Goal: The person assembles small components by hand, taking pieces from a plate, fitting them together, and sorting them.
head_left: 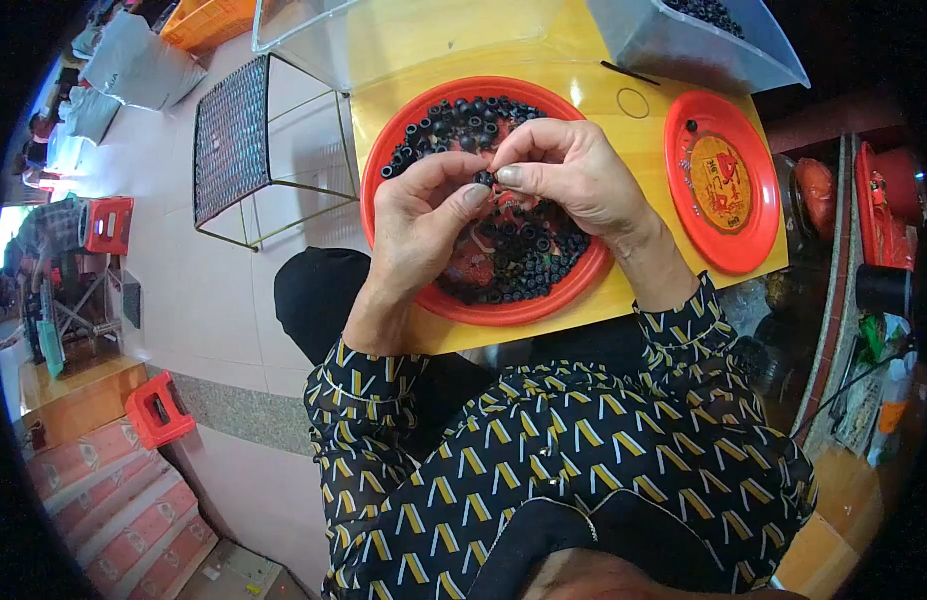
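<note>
Over a large red round tray (493,314), my left hand (418,220) and my right hand (578,180) meet fingertip to fingertip. Both pinch a small black round piece (483,178) between thumb and forefinger; its details are mostly covered by the fingers. Many small black ring-shaped parts (528,245) lie in the tray, with larger hollow ones and ball-like ones (478,110) toward its far side. Right of it stands a smaller red plate (725,256) with a yellow printed centre. A single black ring part (691,126) rests on that plate.
The yellow table (643,170) also bears a clear bin (683,50) of black parts, a dark stick (628,73) and a thin loop (632,103). A woven black stool (233,140) stands left. Lower left are a red plastic stool (161,410) and steps (123,500).
</note>
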Motion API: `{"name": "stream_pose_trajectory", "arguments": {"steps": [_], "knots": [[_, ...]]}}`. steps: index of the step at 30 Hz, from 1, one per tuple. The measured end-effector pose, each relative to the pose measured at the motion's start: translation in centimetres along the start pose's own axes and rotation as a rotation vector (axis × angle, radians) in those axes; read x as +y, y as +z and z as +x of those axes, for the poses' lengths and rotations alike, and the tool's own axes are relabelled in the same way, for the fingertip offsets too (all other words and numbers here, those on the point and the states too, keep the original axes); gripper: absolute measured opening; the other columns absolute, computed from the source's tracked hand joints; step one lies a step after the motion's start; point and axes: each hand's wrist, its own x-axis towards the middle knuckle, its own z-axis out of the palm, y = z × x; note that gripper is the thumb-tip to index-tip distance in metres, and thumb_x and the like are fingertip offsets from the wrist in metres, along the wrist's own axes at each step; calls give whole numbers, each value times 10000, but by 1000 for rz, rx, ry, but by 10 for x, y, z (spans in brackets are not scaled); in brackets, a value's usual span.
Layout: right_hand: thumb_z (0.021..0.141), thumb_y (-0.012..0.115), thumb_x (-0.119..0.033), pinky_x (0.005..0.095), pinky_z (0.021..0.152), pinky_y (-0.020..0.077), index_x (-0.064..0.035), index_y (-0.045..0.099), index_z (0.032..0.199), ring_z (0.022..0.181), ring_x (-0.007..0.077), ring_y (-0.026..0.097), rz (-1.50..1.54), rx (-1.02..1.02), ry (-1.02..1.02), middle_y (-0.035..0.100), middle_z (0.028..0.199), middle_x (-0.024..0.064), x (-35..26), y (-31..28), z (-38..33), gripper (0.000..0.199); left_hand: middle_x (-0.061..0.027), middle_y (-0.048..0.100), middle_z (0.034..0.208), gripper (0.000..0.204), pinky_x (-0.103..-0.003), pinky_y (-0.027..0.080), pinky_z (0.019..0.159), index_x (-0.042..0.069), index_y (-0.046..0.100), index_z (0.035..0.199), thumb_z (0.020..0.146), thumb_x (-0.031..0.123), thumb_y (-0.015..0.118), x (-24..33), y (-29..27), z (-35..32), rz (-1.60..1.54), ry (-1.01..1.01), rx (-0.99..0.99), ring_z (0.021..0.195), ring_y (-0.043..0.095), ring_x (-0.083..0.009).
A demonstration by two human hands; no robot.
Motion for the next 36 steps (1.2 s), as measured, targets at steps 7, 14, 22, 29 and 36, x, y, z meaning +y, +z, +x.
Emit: {"name": "stream_pose_trajectory", "arguments": {"steps": [7,14,22,29,36], "knots": [[776,603,-68,178,542,439,-22,589,815,612,56,528,3,-33,-26,574,713,8,1,-1,0,62,-61,610,829,206,-202,480,657,-36,560,998,793,-17,565,-2,4,-1,17,68,15,734,571,-85],[780,626,-136,182,540,438,-26,574,887,613,65,530,157,-158,68,576,737,17,4,-5,-1,162,-64,566,775,175,-267,446,649,0,580,886,718,-48,600,-3,3,1,314,426,15,715,541,-151],[783,626,-162,182,467,377,-5,534,945,556,70,484,466,-427,216,569,742,52,8,-6,-4,243,-62,534,700,226,-296,408,599,30,588,828,617,-6,659,12,4,-3,465,601,-56,646,505,-206],[781,629,-162,189,451,377,-18,524,896,516,64,471,469,-409,194,557,710,46,16,-5,-2,212,-71,530,683,239,-287,407,553,28,588,829,606,-29,653,9,3,2,446,601,-106,614,501,-204],[810,599,-183,191,488,407,-8,532,904,555,75,494,405,-351,176,544,725,42,10,-1,0,209,-29,489,719,247,-220,367,578,-34,575,915,673,-33,627,6,-1,2,238,368,-64,635,452,-104]]}}
